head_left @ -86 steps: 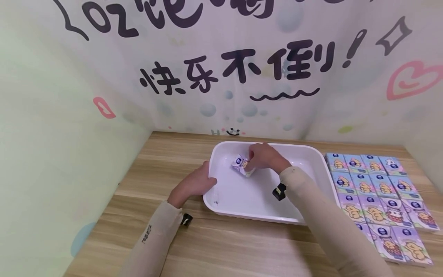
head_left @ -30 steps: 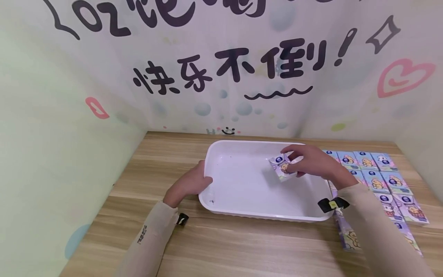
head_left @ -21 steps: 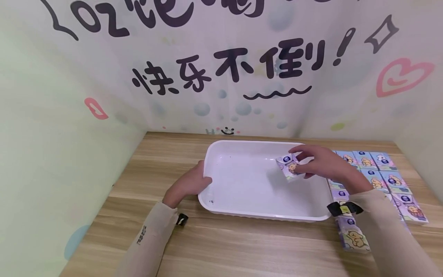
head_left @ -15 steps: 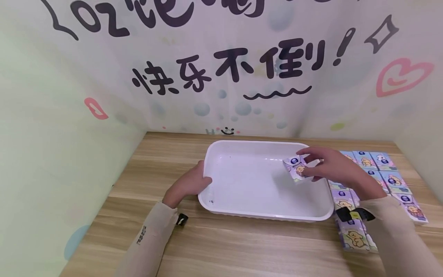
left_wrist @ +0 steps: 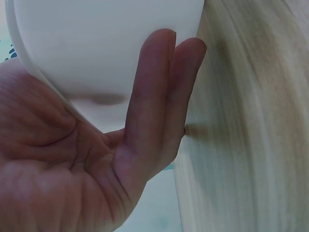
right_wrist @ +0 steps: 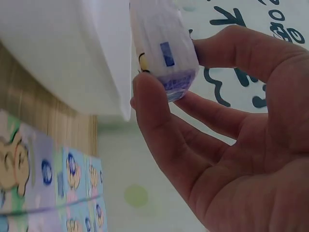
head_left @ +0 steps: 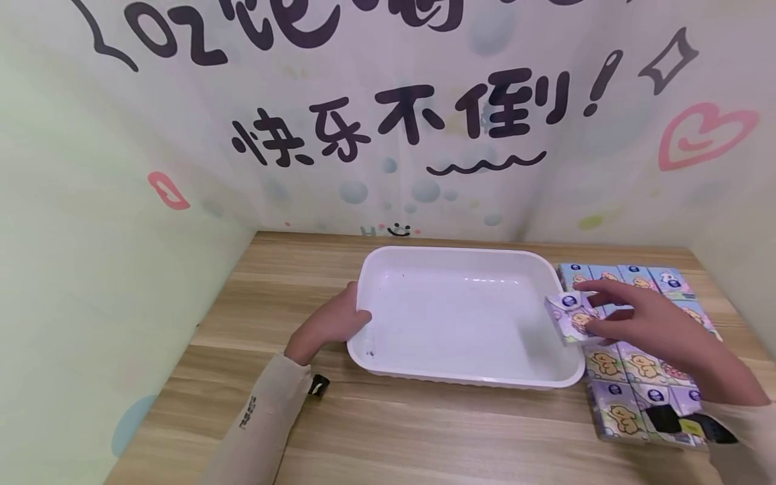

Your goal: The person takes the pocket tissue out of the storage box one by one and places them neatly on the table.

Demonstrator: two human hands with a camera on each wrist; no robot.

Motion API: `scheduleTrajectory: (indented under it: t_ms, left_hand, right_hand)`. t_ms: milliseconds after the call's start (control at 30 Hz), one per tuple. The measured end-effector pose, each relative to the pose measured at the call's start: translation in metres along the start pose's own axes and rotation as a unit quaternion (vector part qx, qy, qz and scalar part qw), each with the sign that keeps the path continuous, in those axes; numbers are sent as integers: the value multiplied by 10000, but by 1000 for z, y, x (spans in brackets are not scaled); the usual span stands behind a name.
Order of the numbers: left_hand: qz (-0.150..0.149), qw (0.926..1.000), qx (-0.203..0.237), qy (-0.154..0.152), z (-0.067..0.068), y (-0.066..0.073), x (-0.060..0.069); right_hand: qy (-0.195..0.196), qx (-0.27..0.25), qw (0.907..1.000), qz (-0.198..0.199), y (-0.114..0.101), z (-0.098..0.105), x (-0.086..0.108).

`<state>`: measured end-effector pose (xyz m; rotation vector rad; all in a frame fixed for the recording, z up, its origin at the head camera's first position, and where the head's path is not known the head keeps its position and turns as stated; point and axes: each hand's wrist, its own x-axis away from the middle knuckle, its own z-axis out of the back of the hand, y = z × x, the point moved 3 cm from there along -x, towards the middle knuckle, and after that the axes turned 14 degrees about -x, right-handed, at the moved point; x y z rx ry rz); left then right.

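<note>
My left hand (head_left: 330, 316) grips the left wall of a white plastic tub (head_left: 467, 378), thumb over the rim. In the left wrist view its fingers (left_wrist: 149, 92) lie along the tub's outer side. A small tissue pack (head_left: 572, 320) with a purple and white cartoon print is pinched between the thumb and fingers of my right hand (head_left: 655, 323). The pack is held tilted above the tub's right rim. In the right wrist view the end of this pack (right_wrist: 166, 53) faces the camera, beside the tub's outer wall.
Rows of tissue packs (head_left: 621, 421), blue at the back and purple at the front, lie side by side right of the tub. My right forearm covers some of them. A printed cloth (head_left: 388, 135) hangs behind the wooden table (head_left: 424, 431).
My right hand has lifted the tissue pack from the tub's inside and carried it rightward to the right rim. My left hand keeps its grip on the tub's left side.
</note>
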<state>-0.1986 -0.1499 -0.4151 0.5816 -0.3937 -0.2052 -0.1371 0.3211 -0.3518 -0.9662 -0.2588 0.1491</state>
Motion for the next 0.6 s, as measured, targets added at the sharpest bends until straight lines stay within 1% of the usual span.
scheduleTrajectory:
  t_ms: [33, 167, 267, 400, 600]
  left_hand:
    - [9, 10000, -14, -2, 0, 0, 0]
    - [69, 10000, -46, 8, -1, -1, 1]
    - [64, 10000, -65, 29, -1, -1, 1]
    - [24, 10000, -29, 29, -1, -2, 0]
    - [38, 10000, -25, 17, 0, -2, 1]
  right_hand:
    - [48, -39, 10000, 42, 4, 2, 5]
    - [215, 20, 9997, -90, 21, 11, 24]
    - [275, 190, 9989, -314, 36, 20, 37]
    - [376, 264, 9973, -574, 59, 28, 52]
    - [550, -81, 9942, -921, 103, 36, 79]
